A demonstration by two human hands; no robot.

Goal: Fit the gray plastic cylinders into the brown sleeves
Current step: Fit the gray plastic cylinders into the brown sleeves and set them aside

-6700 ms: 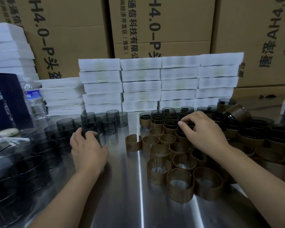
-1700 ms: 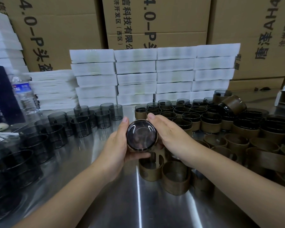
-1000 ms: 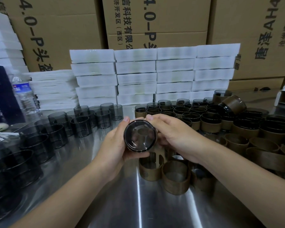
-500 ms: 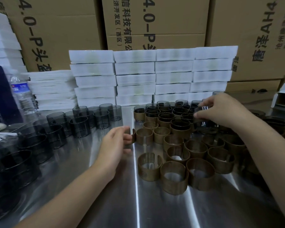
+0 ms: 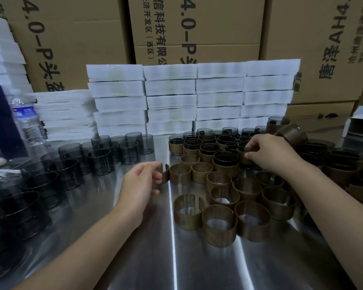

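The sleeved cylinder (image 5: 241, 158), a gray cylinder already seated in its brown sleeve, stands at the right edge of the cluster of finished pieces (image 5: 225, 162), far of centre on the metal table (image 5: 172, 258). The right hand (image 5: 270, 153) reaches in from the right and pinches it between thumb and curled fingers at its rim.

Just near of that cluster, the empty brown sleeves (image 5: 218, 225) stand on end, packed close and touching one another. One split sleeve (image 5: 166, 173) sits at the left end of this group. The left hand (image 5: 138, 185) has its curled thumb and fingertips at that sleeve's left edge; I cannot tell whether they actually clamp it or only touch it.

To the left, the bare gray cylinders (image 5: 113, 155) stand upright in rows that run toward the near left corner, apart from the sleeves.

Behind all this, stacks of white foam trays (image 5: 170, 97) line the far side of the table, with printed cardboard boxes (image 5: 197, 28) rising behind them. A water bottle (image 5: 27, 122) stands at the far left, and an open white box (image 5: 360, 126) at the far right.
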